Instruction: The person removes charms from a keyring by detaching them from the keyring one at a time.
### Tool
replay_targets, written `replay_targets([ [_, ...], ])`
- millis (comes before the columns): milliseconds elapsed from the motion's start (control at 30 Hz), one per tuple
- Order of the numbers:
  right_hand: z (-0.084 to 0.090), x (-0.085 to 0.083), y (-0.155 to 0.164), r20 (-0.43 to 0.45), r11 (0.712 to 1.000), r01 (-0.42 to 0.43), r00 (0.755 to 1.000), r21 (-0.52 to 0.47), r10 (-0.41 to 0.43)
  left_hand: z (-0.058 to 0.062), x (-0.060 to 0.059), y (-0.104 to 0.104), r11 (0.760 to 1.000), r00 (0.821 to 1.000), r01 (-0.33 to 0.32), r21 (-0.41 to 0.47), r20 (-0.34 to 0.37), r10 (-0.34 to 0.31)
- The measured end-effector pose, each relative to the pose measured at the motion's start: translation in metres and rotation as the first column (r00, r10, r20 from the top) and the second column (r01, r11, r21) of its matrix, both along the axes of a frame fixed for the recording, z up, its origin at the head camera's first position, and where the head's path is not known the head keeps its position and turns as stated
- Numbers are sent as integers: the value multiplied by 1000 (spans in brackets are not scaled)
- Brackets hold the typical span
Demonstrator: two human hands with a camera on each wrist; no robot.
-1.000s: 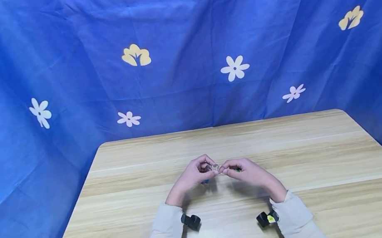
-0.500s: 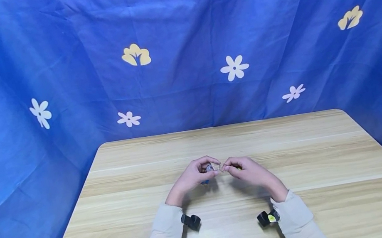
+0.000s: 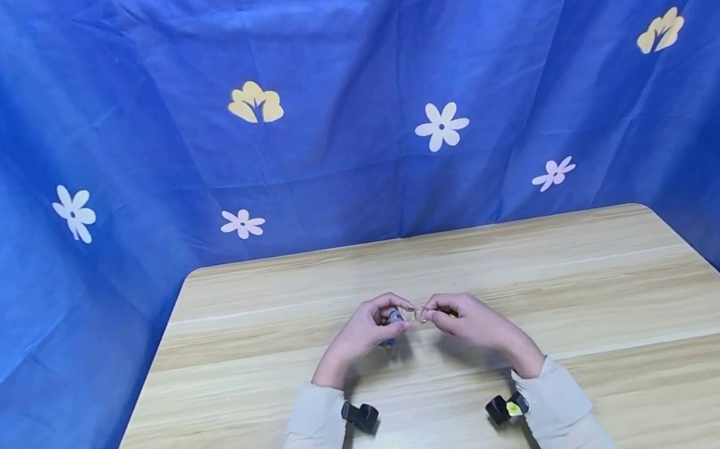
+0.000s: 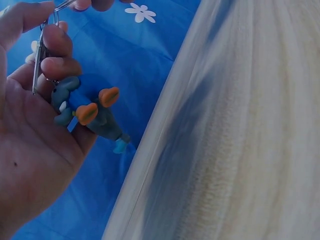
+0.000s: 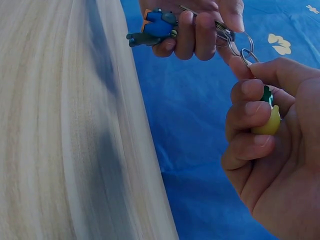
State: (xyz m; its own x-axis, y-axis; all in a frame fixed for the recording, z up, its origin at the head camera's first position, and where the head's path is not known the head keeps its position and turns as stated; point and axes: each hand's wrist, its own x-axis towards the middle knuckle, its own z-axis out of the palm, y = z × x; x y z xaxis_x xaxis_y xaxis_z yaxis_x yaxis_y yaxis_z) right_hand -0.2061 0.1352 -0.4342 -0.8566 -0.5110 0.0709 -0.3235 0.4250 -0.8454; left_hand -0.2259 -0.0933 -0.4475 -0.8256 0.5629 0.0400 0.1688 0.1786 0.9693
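Between the thumb and fingers of my left hand [image 3: 363, 331] is a silver key ring [image 5: 251, 42]. A grey-and-blue animal figure [image 4: 95, 110] with orange feet hangs against the curled fingers of that hand. Beside it a flat metal piece [image 4: 38, 65] lies along the palm, seen edge-on. My right hand [image 3: 469, 321] pinches a smaller metal ring [image 5: 242, 56], which meets the key ring. A yellow charm [image 5: 270, 122] with a green top sits within the right hand's curled fingers, partly hidden. Both hands are above the table.
A wood-grain table [image 3: 396, 441] lies below the hands. Blue cloth [image 3: 352, 178] printed with flowers surrounds its back and sides. Black wrist cameras [image 3: 361, 418] are strapped at both cuffs.
My right hand has shifted slightly right, away from the left, and the gap between the fingertips has widened, showing more of the rings. The left hand has hardly moved.
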Motion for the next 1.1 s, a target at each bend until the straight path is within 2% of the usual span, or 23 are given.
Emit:
replay_targets([
  [300,2,0,2,-6,1000,-10,1000,-6,10,1,0,1,1000,1000,0,16,-19,0],
  [933,0,0,3,-111,998,-11,994,59,17,1,-1,2,999,999,-44,-31,-21,43],
  [1100,-3,0,4,-111,998,-13,994,57,20,-2,0,3,998,999,-51,-28,-17,51],
])
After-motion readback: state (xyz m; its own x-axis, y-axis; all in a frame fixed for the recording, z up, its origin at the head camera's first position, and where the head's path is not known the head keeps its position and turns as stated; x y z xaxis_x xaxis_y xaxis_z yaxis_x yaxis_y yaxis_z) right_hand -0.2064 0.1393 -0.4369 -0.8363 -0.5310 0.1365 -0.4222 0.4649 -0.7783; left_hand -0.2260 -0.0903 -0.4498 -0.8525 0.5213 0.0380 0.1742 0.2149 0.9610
